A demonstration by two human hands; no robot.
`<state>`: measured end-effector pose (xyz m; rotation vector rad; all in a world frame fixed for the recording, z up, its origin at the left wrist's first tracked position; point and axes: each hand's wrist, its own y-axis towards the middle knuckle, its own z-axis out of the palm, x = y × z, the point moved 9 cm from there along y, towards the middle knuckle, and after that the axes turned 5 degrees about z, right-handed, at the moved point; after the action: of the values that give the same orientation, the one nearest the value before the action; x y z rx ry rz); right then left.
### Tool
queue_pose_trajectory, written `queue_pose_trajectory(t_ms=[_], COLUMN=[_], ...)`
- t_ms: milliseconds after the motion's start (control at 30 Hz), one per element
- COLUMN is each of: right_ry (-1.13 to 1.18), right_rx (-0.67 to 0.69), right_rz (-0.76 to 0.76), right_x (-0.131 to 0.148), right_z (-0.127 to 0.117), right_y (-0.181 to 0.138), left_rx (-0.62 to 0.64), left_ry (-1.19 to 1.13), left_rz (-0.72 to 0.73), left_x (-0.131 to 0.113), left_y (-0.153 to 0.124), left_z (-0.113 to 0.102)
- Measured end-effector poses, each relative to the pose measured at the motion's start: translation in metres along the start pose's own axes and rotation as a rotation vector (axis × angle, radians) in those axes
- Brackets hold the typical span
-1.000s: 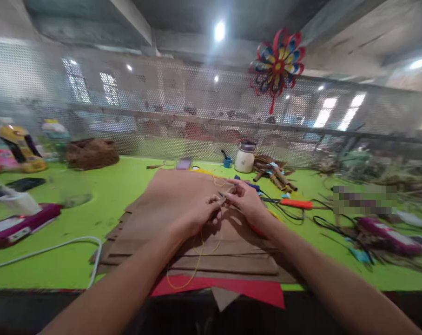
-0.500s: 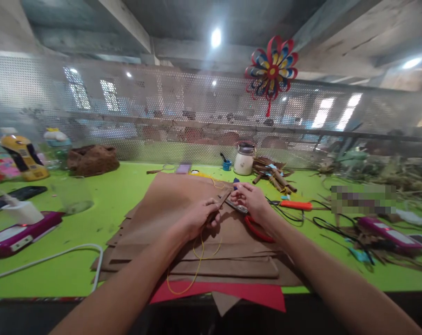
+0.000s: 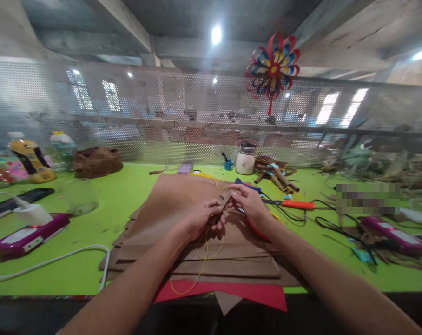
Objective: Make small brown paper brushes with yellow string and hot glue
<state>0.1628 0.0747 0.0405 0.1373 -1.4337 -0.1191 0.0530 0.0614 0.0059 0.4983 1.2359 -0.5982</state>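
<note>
My left hand [image 3: 201, 217] is closed in a pinch on a thin brown stick [image 3: 224, 206], and a yellow string [image 3: 197, 260] hangs from it over the paper. My right hand [image 3: 249, 202] is closed too, fingertips pinching the stick's far end right next to the left hand. Both hands hover over a stack of brown paper sheets [image 3: 176, 209] with a red sheet [image 3: 253, 293] at the near edge. Red-handled scissors [image 3: 256, 230] lie under my right wrist.
The green table [image 3: 92, 218] carries a pink device [image 3: 26, 232] with a white cable [image 3: 57, 260] at left, a clear cup [image 3: 78, 197], a white jar [image 3: 246, 160], a bundle of sticks [image 3: 273, 174], an orange cutter [image 3: 296, 204] and black wires at right. A mesh screen stands behind.
My right hand has come back to the stick's tip and pinches it close to my left hand; half a second ago it was slightly apart. The view shifted a little.
</note>
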Motion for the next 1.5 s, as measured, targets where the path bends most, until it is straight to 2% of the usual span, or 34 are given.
queue_pose_trajectory(t_ms=[233,500,633,800,933,1033,1133,1267,1400,1500], right_ry=[0.105,-0.020,-0.181,-0.292,-0.387,-0.461,-0.432,-0.285,-0.280,-0.331], right_rx=[-0.079,-0.116,-0.149,-0.156,-0.129,-0.103,-0.086,-0.131,-0.193,-0.168], right_rz=[0.049,0.051,-0.031,-0.112,-0.215,-0.273,-0.213,-0.112,-0.093,-0.136], right_x=[-0.004,-0.010,-0.001,0.008,0.019,0.025,0.021,0.011,0.007,0.011], right_z=[-0.007,-0.009,-0.011,-0.010,0.000,0.009,0.009,-0.007,-0.020,-0.014], right_y=[0.000,0.005,0.006,0.004,-0.004,-0.010,-0.009,-0.003,-0.002,-0.005], left_rx=[0.017,-0.020,-0.041,0.020,0.009,0.002,0.006,0.007,-0.072,-0.151], left_ry=[-0.071,-0.013,0.029,-0.001,-0.053,-0.081,-0.078,-0.116,-0.210,-0.269], left_rz=[0.009,0.024,-0.039,-0.092,-0.129,-0.103,-0.085,-0.091,-0.061,-0.046], left_x=[-0.001,-0.003,0.000,0.003,0.004,0.001,0.001,0.001,-0.005,-0.009], left_y=[0.002,0.001,-0.002,-0.004,-0.006,-0.006,-0.005,-0.003,-0.001,-0.001], left_z=[-0.003,-0.005,-0.002,0.008,0.008,0.008,0.008,0.005,-0.008,-0.016])
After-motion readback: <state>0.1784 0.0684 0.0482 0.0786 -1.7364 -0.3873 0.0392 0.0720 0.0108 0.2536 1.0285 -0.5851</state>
